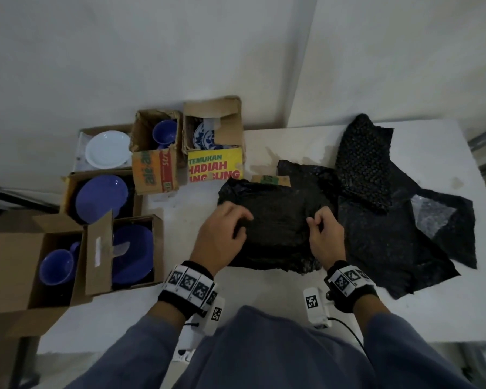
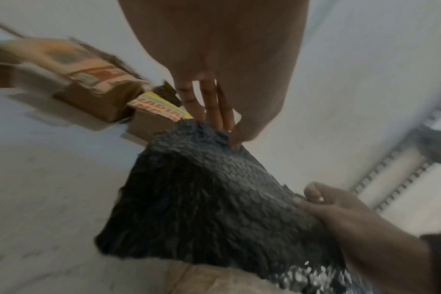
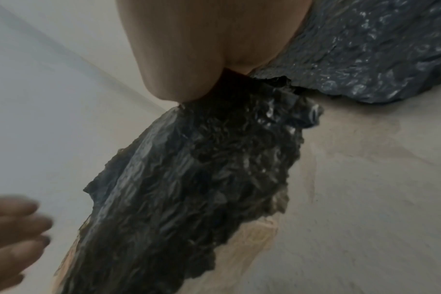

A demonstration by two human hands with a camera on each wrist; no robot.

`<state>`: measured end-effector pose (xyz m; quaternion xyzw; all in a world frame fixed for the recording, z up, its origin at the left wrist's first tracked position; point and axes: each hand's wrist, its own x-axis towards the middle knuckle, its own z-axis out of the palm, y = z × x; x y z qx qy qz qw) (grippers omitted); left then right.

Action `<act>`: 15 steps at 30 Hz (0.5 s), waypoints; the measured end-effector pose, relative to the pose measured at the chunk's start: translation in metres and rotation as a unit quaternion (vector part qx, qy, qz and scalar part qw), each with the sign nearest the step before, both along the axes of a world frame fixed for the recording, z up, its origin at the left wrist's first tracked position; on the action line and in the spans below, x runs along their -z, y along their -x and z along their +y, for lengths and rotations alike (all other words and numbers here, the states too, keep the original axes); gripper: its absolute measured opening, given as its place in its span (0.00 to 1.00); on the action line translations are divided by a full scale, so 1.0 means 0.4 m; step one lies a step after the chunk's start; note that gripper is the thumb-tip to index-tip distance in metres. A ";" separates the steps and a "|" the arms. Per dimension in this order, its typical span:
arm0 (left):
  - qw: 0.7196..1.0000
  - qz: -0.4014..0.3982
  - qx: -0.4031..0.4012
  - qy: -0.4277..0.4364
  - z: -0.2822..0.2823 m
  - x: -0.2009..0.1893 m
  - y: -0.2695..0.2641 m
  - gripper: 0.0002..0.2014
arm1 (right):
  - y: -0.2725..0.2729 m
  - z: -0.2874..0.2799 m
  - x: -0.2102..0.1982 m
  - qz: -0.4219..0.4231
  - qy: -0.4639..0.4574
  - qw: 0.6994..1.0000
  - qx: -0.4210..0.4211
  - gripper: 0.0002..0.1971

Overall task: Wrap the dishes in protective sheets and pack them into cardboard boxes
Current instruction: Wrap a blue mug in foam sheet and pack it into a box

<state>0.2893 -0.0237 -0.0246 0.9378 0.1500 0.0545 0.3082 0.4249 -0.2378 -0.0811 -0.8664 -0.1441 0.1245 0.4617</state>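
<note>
A bundle of black bubble wrap [image 1: 278, 228] lies on the white table [image 1: 264, 310] in front of me; whatever it holds is hidden. My left hand [image 1: 243, 223] grips the bundle's left edge, fingers behind a fold and thumb on the front. In the left wrist view the left hand [image 2: 224, 127] meets the bubble wrap [image 2: 202, 199] at its far edge. My right hand [image 1: 313, 221] pinches a fold on the bundle's right side, and the right hand [image 2: 312, 199] shows thumb and fingers closed on it. The right wrist view has the bubble wrap [image 3: 202, 169] hanging below the palm.
Loose black wrap sheets [image 1: 390, 240] and a folded piece [image 1: 362, 164] cover the table's right part. Open cardboard boxes stand at left holding a white plate [image 1: 107, 148], blue cups [image 1: 163, 133], patterned plates [image 1: 205, 136] and blue plates [image 1: 101, 195]. The table's right edge is close.
</note>
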 end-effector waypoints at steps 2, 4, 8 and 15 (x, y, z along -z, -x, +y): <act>0.991 0.067 0.098 -0.058 0.003 0.015 -0.028 0.19 | -0.003 -0.004 -0.004 -0.009 0.000 1.000 -0.003 0.14; 0.976 0.125 0.141 -0.109 0.011 0.028 -0.044 0.24 | -0.009 -0.010 -0.014 -0.015 0.016 1.000 -0.012 0.12; 0.957 0.149 0.164 -0.188 0.010 0.037 -0.046 0.30 | -0.009 -0.011 -0.048 -0.063 0.112 0.991 -0.037 0.08; 0.944 0.156 0.157 -0.244 -0.009 0.026 -0.061 0.40 | 0.004 0.050 -0.121 -0.232 0.279 0.897 -0.252 0.22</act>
